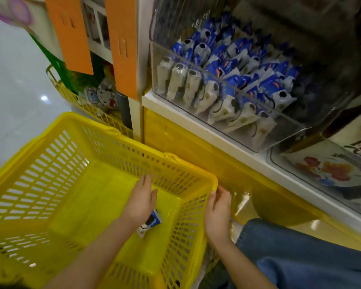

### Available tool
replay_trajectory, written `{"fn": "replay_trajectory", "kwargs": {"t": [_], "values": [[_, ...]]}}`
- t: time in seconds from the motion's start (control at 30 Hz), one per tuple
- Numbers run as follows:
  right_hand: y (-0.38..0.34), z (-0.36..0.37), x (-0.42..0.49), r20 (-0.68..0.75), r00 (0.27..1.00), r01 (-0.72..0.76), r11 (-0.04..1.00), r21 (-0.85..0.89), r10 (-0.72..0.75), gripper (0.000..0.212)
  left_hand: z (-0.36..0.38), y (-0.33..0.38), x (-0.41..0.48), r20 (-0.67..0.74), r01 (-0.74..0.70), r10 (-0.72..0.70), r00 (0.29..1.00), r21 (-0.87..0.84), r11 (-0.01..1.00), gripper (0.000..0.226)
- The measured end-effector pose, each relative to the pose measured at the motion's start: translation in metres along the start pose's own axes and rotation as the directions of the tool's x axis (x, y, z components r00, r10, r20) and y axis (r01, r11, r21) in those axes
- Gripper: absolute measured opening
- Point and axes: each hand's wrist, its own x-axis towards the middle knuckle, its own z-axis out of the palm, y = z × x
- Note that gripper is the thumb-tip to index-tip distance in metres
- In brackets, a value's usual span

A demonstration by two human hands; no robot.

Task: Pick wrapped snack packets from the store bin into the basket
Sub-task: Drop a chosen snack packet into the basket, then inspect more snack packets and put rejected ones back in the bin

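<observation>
You have barely started: one wrapped snack packet is in, and nearly all the stock is still in the store bin. The yellow basket sits at 8 o'clock in your view, and its slotted floor holds nothing but that one packet. Your left hand is inside it, palm down with the fingers straight, holding nothing. The blue-and-white snack packet lies on the basket floor just under that wrist, toward the basket's 5 o'clock corner. Your right hand is at the basket's 3 o'clock rim, outside the wall, with its fingers bent against the corner. I cannot tell whether it is gripping the rim or only resting there. The clear store bin is at 1 o'clock, well apart from the basket. It is packed with matching packets, standing in rows along its front wall and heaped behind.
</observation>
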Motion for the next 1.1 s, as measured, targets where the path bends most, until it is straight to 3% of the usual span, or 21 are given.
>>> {"fn": "replay_trajectory", "kwargs": {"t": [0.07,0.13,0.2,0.27,0.33,0.4,0.5,0.63,0.73,0.93,1.1], "values": [[-0.004,-0.006,0.003,0.051,0.999,0.021,0.999,-0.030,-0.020,0.032,-0.023,0.030,0.007,-0.154,-0.166,0.167,0.974,0.016,0.986,0.045],[-0.009,-0.012,0.003,0.150,0.987,0.066,0.993,-0.094,-0.051,0.039,-0.039,0.049,0.013,-0.189,-0.274,0.298,0.936,0.141,0.951,0.046],[-0.015,-0.019,0.005,0.272,0.961,0.117,0.972,-0.206,-0.058,0.044,-0.051,0.057,0.021,-0.078,-0.296,0.335,0.939,0.309,0.904,0.047],[-0.022,-0.031,0.009,0.381,0.924,0.178,0.917,-0.357,-0.031,0.043,-0.058,0.056,0.027,0.068,-0.281,0.279,0.958,0.425,0.860,0.047],[-0.038,-0.047,0.013,0.465,0.885,0.285,0.818,-0.500,-0.024,0.039,-0.067,0.056,0.029,0.166,-0.266,0.212,0.963,0.473,0.840,0.047],[-0.064,-0.067,0.016,0.488,0.866,0.401,0.730,-0.553,-0.105,0.033,-0.082,0.065,0.030,0.179,-0.269,0.207,0.962,0.475,0.838,0.042],[-0.117,-0.095,0.018,0.457,0.803,0.580,0.681,-0.447,-0.383,0.028,-0.116,0.089,0.029,0.066,-0.358,0.371,0.926,0.467,0.809,0.038],[-0.198,-0.121,0.031,0.288,0.687,0.725,0.658,-0.204,-0.667,0.018,-0.176,0.142,0.021,-0.205,-0.511,0.623,0.755,0.410,0.755,0.034],[-0.248,-0.119,0.066,0.144,0.703,0.710,0.675,-0.202,-0.696,0.017,-0.212,0.176,0.022,-0.255,-0.589,0.716,0.650,0.427,0.686,0.040],[-0.284,-0.078,0.153,0.230,0.842,0.540,0.771,-0.339,-0.488,0.033,-0.217,0.182,0.048,-0.075,-0.617,0.717,0.693,0.452,0.644,0.040],[-0.289,-0.048,0.197,0.271,0.840,0.542,0.722,-0.430,-0.469,0.032,-0.211,0.170,0.059,-0.038,-0.633,0.748,0.662,0.505,0.587,0.038]]}}
